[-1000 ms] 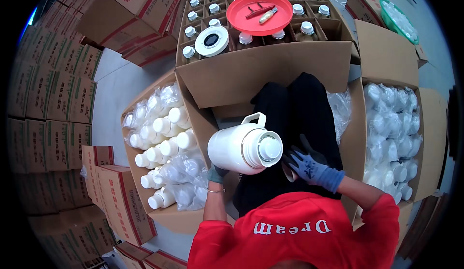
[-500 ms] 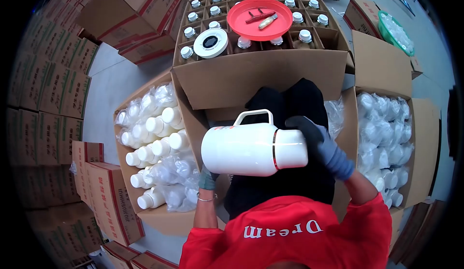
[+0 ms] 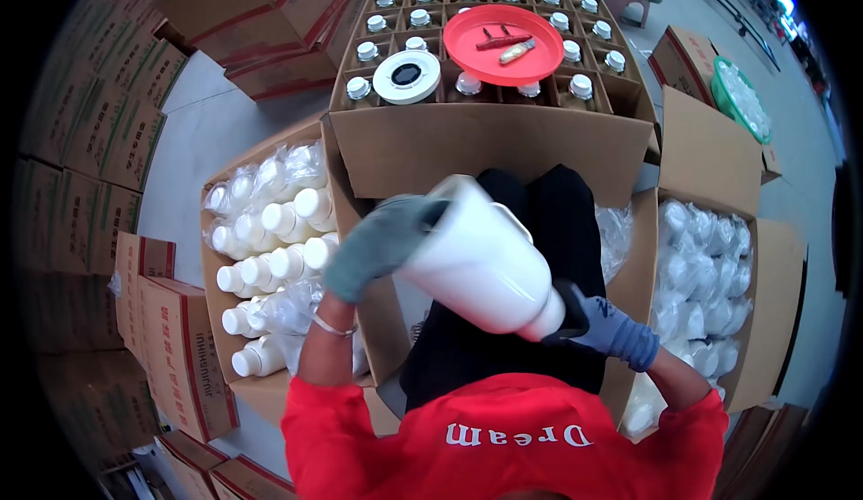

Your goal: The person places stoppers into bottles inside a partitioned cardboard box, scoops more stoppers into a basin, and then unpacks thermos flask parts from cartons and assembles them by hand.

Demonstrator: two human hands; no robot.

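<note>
The single view looks from the person's head height, close above the red shirt [image 3: 503,455], facing forward and steeply down past dark trousers [image 3: 562,230] to the bottle box [image 3: 485,151] beyond.

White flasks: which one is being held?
The flask above the lap, between left hand and right hand; those in the left-side carton aren't held.

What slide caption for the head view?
Gloved right hand holds a white jug tilted, left hand at its wide end, before a carton of bottles.
</note>
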